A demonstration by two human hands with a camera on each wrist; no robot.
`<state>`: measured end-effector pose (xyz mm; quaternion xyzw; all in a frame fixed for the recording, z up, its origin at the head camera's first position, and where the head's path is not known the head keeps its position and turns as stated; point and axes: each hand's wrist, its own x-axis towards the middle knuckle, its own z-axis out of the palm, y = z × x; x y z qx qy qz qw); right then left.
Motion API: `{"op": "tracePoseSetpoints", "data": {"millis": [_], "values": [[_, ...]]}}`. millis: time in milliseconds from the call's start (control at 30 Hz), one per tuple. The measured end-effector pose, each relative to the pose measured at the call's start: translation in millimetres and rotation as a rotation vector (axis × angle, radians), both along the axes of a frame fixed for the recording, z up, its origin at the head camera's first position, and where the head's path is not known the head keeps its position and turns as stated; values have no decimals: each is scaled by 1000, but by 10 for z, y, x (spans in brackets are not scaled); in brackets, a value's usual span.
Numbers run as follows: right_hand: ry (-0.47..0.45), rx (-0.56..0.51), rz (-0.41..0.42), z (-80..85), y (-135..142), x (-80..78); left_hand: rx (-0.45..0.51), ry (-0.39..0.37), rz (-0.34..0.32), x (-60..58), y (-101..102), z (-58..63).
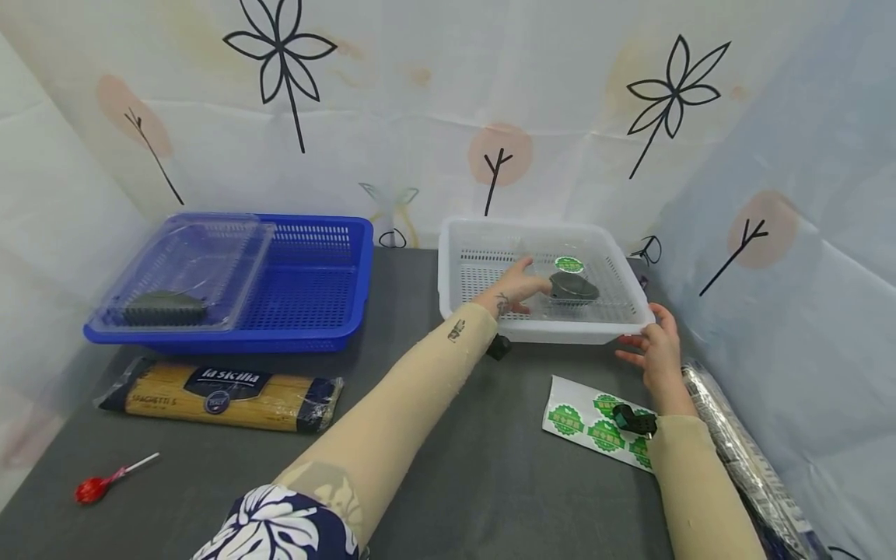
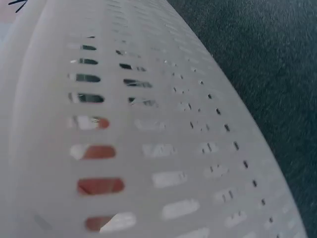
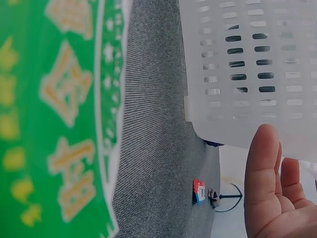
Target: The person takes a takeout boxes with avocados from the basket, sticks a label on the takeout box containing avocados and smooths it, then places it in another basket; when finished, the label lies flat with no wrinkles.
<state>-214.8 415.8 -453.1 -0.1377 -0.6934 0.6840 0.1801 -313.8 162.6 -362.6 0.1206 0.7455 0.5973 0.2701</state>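
My left hand (image 1: 516,289) reaches over the near side of a white basket (image 1: 546,337), fingers spread beside a dark green oval item (image 1: 574,286). That item sits within clear plastic bearing a round green sticker (image 1: 569,264). In the left wrist view the slotted basket wall (image 2: 54,148) fills most of the picture, with reddish skin showing through its slots. My right hand (image 1: 660,351) holds the basket's front right corner; the right wrist view has its thumb (image 3: 265,153) against the wall and another finger behind.
A blue basket (image 1: 308,340) at left contains a clear container (image 1: 203,257) with another dark green item (image 1: 164,308). In front lie spaghetti (image 1: 224,394) and a red lollipop (image 1: 93,490). A green sticker sheet (image 1: 595,420) and a long wrapped roll (image 1: 742,459) are on the right.
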Motion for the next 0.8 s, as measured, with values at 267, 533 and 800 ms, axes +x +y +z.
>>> {"op": "tracePoseSetpoints", "data": {"millis": [267,533,800], "values": [[-7,-8,1,-58,38,-40,-170,382,86,164,-87,261],[-21,-32,-44,-71,66,-34,43,488,71,759,-721,650],[-35,-42,-21,-58,35,-46,394,318,236,1274,-1852,374]]}}
